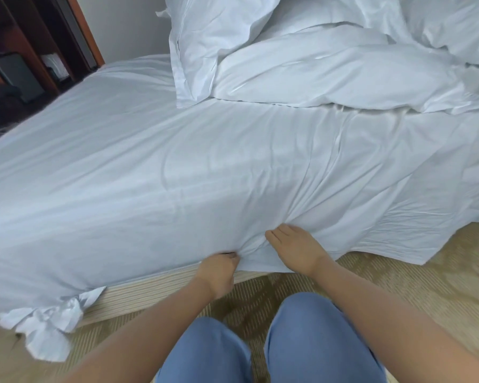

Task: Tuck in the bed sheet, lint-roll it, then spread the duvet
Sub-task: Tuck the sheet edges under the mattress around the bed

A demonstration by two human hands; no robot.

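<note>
With the wrinkled white cotton bed sheet (205, 167) draped over the mattress edge, its hem pinched in the closed left hand (219, 270) and pressed by the flat, open right hand (295, 251), the slack is best pulled taut before being pushed under, working towards the loose overhang at the right.

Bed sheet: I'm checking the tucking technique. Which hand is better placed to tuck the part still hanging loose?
Probably the right hand. It lies flat on the bed sheet beside the loose edge draping to the floor on the right. The left hand pinches the sheet at the mattress edge, where it already looks tucked.
</note>
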